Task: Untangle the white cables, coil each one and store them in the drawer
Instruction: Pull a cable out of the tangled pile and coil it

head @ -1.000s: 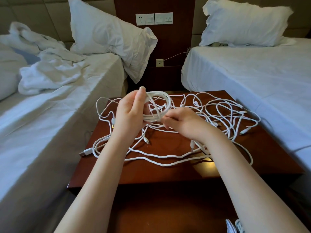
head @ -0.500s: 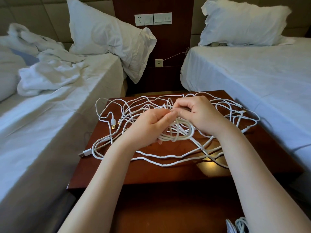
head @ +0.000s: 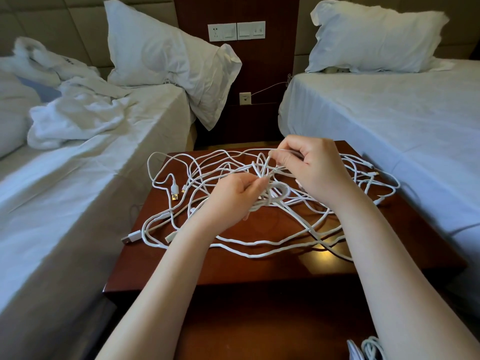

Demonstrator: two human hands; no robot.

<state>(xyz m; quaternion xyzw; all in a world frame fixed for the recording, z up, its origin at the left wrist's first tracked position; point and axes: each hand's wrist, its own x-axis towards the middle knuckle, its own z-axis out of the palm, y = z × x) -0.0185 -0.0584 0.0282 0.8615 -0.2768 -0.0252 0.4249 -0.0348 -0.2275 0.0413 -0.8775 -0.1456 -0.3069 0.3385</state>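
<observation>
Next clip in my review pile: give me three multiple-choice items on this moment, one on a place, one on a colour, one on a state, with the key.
1. Where do the tangled white cables lie?
A) on the left bed
B) on the floor
C) on the nightstand top

2. What colour is the nightstand top?
A) reddish-brown
B) white
C) grey

3. What is the right hand doing?
A) resting flat on a pillow
B) pinching a cable strand
C) hanging idle, off the cables

Key: 1 C, the cables spread over its wooden top. 2 A, bare glossy wood shows near its front edge. 3 B, thumb and fingers close on a strand above the tangle, while the left hand holds a small coil.
</observation>
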